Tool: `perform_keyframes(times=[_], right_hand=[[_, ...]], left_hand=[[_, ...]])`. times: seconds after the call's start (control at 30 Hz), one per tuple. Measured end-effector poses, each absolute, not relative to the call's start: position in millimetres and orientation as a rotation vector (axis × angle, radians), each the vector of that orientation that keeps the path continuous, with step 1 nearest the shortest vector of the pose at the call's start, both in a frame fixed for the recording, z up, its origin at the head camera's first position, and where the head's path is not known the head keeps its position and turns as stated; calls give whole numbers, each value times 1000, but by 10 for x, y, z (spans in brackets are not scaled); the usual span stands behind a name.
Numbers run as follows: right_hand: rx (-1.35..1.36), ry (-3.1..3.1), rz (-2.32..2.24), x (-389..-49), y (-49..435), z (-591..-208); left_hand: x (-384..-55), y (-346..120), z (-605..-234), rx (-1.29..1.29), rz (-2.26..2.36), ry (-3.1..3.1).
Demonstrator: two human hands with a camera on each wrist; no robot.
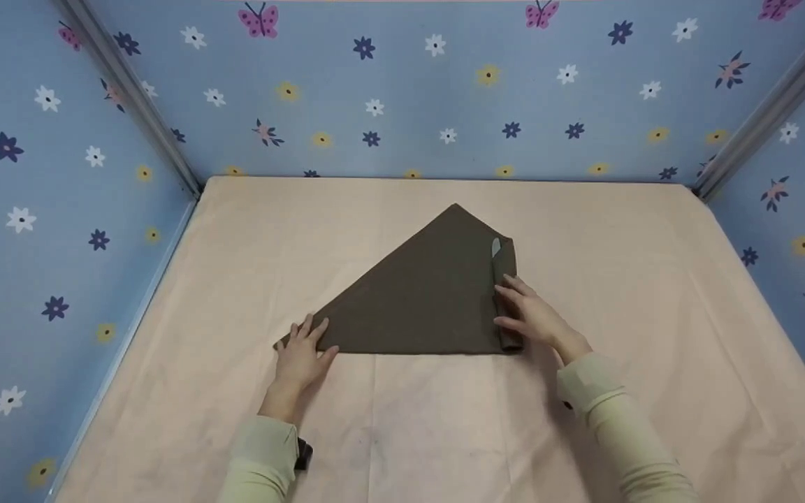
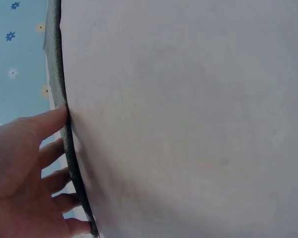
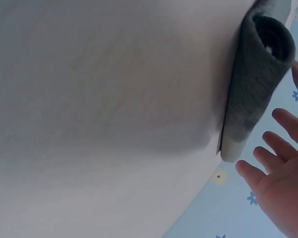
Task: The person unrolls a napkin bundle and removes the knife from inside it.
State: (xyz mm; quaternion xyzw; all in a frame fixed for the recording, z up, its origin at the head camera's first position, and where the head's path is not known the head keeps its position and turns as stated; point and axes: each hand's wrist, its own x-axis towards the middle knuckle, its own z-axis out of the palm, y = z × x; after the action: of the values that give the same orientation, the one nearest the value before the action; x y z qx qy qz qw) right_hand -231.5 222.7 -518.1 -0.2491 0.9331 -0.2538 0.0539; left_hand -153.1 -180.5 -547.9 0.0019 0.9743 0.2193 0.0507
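Note:
A dark brown cloth (image 1: 409,300) lies folded on the table, its peak at the back and a long point at the left. Its right edge is wound into a narrow roll (image 3: 256,84), hollow at the near end. A pale rounded tip (image 1: 495,246) of something otherwise hidden pokes out at the roll's far end. My right hand (image 1: 534,313) lies over the roll, fingers extended and spread against it. On the left point rests my left hand (image 1: 301,360), fingers spread and thumb at the near edge. In the left wrist view its fingertips line the cloth's edge.
A pale pink cover (image 1: 409,426) spreads over the table under the cloth. Blue walls with flowers and butterflies (image 1: 402,84) stand at the back and both sides, with grey posts (image 1: 773,98) at the back corners. A dark device (image 1: 303,454) sits at the left wrist.

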Motion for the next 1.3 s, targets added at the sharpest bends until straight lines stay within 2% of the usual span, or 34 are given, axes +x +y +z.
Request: perform_keyframes(times=[0.7,1.3], right_hand=[[-908,2812,-529,-2463,2115,-5325],[-813,2790,-446,-2445,2196,-5281]], left_hand=[[-1526,-1818,-5480,25,647,2977],[-1523,-1815,-5463,35,664,2973]])
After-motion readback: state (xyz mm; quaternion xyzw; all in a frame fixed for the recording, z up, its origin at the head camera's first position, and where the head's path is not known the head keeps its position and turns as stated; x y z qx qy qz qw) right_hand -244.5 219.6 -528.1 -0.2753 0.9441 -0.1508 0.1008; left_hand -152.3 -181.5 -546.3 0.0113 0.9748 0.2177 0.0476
